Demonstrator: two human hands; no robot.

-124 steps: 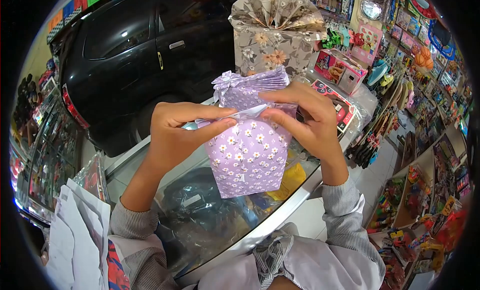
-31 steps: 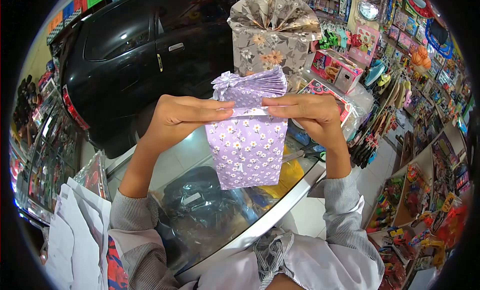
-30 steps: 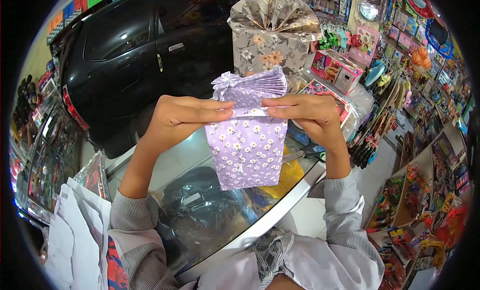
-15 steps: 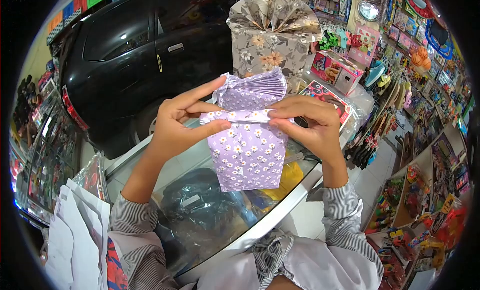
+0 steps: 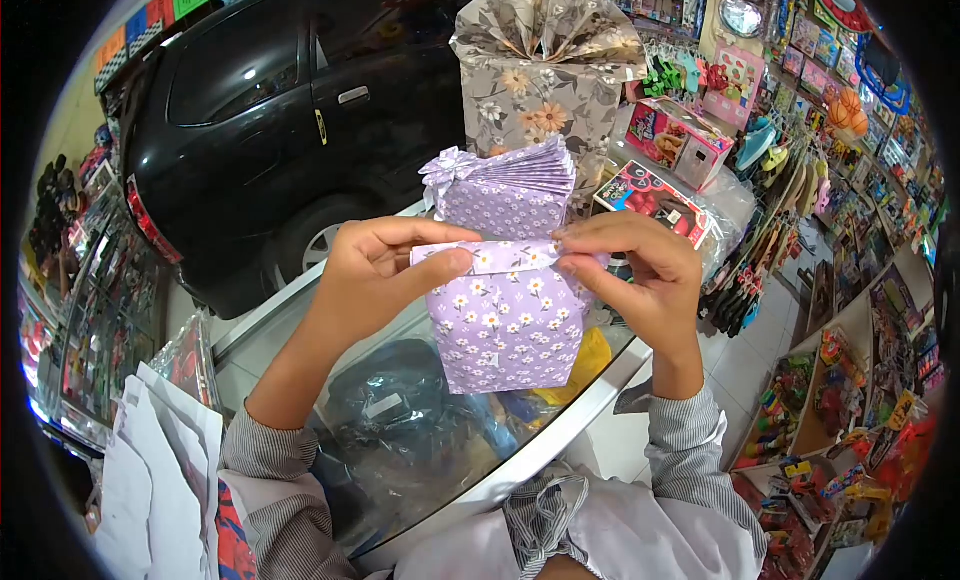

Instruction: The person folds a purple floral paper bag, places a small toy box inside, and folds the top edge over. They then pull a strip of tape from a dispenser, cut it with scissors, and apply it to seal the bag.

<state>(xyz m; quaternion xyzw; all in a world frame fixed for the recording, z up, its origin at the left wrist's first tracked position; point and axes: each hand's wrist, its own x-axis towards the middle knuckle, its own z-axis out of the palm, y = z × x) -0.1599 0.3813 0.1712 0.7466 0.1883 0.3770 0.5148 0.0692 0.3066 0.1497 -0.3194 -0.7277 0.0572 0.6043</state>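
Left hand (image 5: 385, 275) and right hand (image 5: 635, 270) pinching a lilac daisy-print paper bag (image 5: 508, 335) by its folded top.
Thumb and fingers clamp each end of the fold, the bag's body showing below them, over the glass counter (image 5: 560, 448); beyond stand a matching pleated-top packet (image 5: 505, 208), a larger floral gift package (image 5: 535, 105), and a pink toy box (image 5: 675, 140) with lettering too blurred to read.

We're up at the wearer's head, looking forward and down, wide and round-edged — bare left hand (image 5: 378, 275) and bare right hand (image 5: 648, 270) close by at mid-frame, grey-striped cloth sleeves (image 5: 688, 435) below — glossy black car (image 5: 285, 145) farther off, upper left!
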